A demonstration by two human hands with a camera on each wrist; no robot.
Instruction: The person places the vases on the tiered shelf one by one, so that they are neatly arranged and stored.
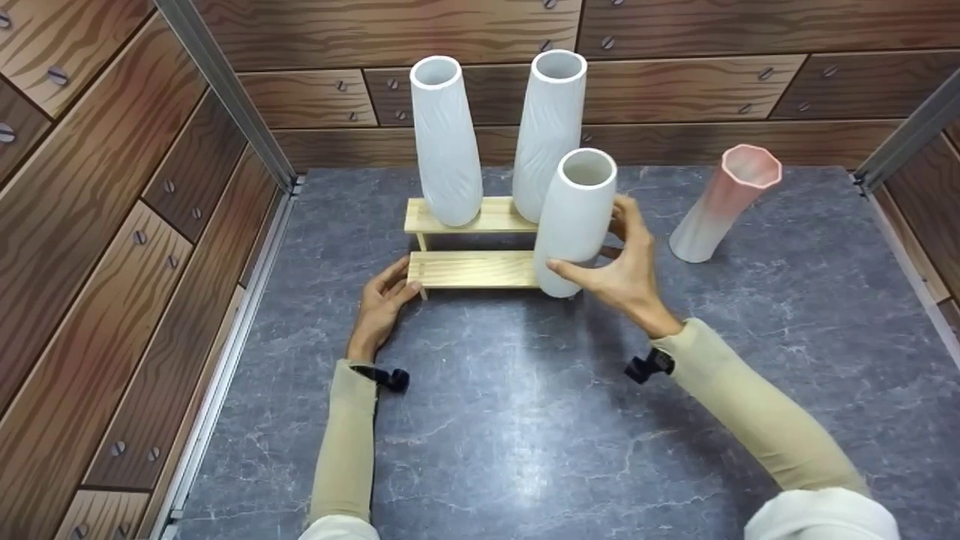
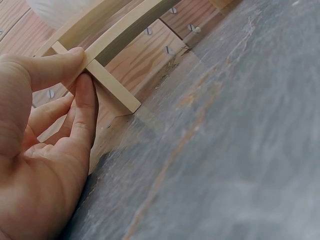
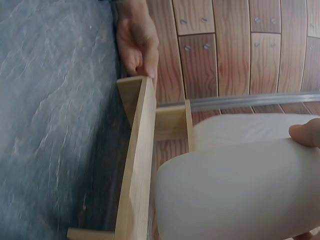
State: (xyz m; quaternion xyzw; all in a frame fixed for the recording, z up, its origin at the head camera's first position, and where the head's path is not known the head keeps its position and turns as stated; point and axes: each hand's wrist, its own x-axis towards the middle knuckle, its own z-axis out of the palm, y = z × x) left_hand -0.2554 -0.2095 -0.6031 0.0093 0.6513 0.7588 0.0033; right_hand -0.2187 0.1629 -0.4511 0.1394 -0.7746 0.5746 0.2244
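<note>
My right hand (image 1: 626,262) grips a smooth white vase (image 1: 574,232), thumb in front and fingers behind. The vase is upright, its base close over the right end of the lower step of a light wooden two-step stand (image 1: 480,270). At the other end, my left hand (image 1: 381,304) pinches the corner of that lower step between thumb (image 2: 57,67) and forefinger. Two taller white vases with a rippled surface, one on the left (image 1: 448,150) and one on the right (image 1: 551,127), stand on the upper step. The held vase partly covers the right one.
A pink-and-white vase (image 1: 724,202) with an angular rim stands on the dark marbled table (image 1: 465,420), right of my right hand. Wood-patterned panels (image 1: 675,90) wall in the back and sides, with metal rails (image 1: 225,390) along the side edges.
</note>
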